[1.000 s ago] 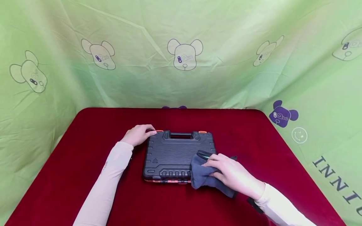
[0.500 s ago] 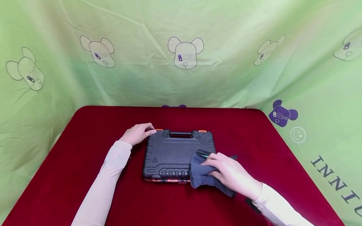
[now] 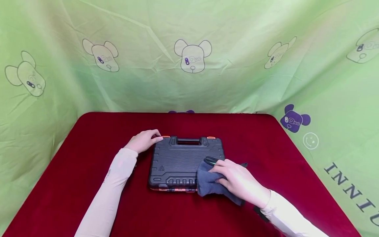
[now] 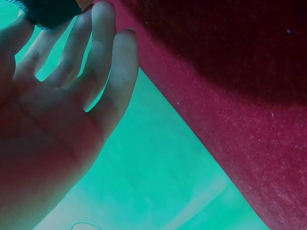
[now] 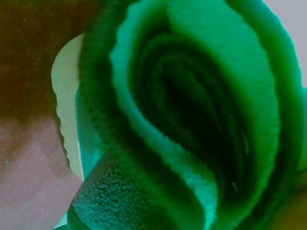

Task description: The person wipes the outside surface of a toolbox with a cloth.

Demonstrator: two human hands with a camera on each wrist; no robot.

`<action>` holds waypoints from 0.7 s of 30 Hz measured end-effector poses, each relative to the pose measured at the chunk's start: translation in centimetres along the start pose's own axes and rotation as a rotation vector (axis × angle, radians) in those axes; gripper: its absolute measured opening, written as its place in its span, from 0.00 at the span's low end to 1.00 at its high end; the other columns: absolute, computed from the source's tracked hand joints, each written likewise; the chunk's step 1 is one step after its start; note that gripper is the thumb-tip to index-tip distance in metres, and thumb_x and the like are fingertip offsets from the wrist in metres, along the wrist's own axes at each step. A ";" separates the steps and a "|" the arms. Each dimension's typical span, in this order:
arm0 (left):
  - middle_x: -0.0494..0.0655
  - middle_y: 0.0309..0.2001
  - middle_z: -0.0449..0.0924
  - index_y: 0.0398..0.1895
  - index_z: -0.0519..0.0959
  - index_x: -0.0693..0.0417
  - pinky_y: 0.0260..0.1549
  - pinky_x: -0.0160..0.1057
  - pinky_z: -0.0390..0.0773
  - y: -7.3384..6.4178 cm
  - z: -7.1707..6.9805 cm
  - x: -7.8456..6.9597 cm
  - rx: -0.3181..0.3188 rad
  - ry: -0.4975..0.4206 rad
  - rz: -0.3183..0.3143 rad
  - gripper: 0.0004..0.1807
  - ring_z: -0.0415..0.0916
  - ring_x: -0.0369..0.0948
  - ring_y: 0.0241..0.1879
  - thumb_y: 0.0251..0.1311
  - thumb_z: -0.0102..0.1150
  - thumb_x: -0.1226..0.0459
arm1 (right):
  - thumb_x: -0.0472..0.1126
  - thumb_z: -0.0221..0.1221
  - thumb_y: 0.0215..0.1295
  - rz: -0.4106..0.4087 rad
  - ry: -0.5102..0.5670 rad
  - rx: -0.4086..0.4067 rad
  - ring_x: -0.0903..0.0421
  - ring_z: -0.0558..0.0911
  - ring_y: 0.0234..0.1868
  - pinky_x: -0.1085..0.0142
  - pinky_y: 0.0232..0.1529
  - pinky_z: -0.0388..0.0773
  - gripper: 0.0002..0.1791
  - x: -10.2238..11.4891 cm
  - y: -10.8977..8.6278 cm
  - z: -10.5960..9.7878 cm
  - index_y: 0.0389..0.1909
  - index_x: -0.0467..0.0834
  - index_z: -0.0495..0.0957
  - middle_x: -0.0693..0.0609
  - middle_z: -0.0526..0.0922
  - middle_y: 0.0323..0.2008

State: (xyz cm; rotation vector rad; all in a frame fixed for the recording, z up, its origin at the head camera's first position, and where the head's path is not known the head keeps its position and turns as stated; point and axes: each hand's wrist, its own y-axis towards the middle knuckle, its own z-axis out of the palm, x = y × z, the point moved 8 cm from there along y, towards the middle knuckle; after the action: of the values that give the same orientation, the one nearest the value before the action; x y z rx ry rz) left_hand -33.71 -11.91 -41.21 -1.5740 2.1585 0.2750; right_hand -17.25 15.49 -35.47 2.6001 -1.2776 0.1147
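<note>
A dark grey plastic tool case with a carry handle and two orange latches lies flat on the red table. My left hand holds its far left corner, thumb on the lid and fingers behind. In the left wrist view, the fingers reach to a dark corner of the case. Over the near right corner, my right hand grips a bunched grey-blue cloth, which covers that part of the lid. In the right wrist view, the folded cloth fills most of the picture and hides the fingers.
A red velvety cover spreads over the table around the case. Green curtains printed with bear heads stand behind and on both sides. A dark strap shows beneath the right wrist.
My right hand and the cloth have shifted slightly left over the case. The left hand keeps its hold on the corner; the head view has tilted a little.
</note>
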 end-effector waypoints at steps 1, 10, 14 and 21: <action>0.48 0.55 0.84 0.53 0.80 0.44 0.55 0.58 0.78 0.0 0.0 0.0 0.000 -0.001 0.000 0.15 0.78 0.48 0.56 0.73 0.55 0.48 | 0.33 0.70 0.58 0.002 0.000 0.002 0.61 0.81 0.44 0.65 0.45 0.81 0.17 0.0 0.1 0.0 0.45 0.56 0.86 0.64 0.82 0.41; 0.48 0.55 0.83 0.53 0.80 0.45 0.55 0.57 0.78 0.0 0.0 0.0 0.001 -0.005 0.013 0.15 0.78 0.48 0.55 0.73 0.55 0.49 | 0.35 0.71 0.59 0.013 -0.011 0.019 0.62 0.80 0.43 0.68 0.42 0.80 0.14 0.4 1.3 0.5 0.44 0.54 0.86 0.63 0.82 0.41; 0.48 0.53 0.84 0.51 0.80 0.44 0.54 0.55 0.78 0.1 0.1 0.0 0.000 -0.013 0.013 0.14 0.78 0.47 0.54 0.73 0.55 0.49 | 0.37 0.71 0.60 0.022 -0.001 0.039 0.61 0.80 0.43 0.68 0.41 0.80 0.14 0.4 1.8 0.8 0.45 0.54 0.86 0.63 0.82 0.40; 0.49 0.55 0.83 0.52 0.80 0.45 0.54 0.54 0.78 0.1 0.1 -0.1 0.007 -0.003 0.012 0.15 0.79 0.48 0.55 0.74 0.54 0.48 | 0.38 0.71 0.61 0.013 -0.002 0.046 0.60 0.80 0.43 0.67 0.41 0.81 0.13 0.7 2.7 1.0 0.45 0.54 0.86 0.61 0.82 0.41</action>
State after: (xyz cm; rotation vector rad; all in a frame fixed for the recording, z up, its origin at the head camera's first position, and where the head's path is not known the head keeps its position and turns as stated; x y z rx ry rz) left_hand -33.75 -11.79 -41.27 -1.5565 2.1647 0.2723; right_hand -19.00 13.11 -35.85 2.6319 -1.3074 0.1453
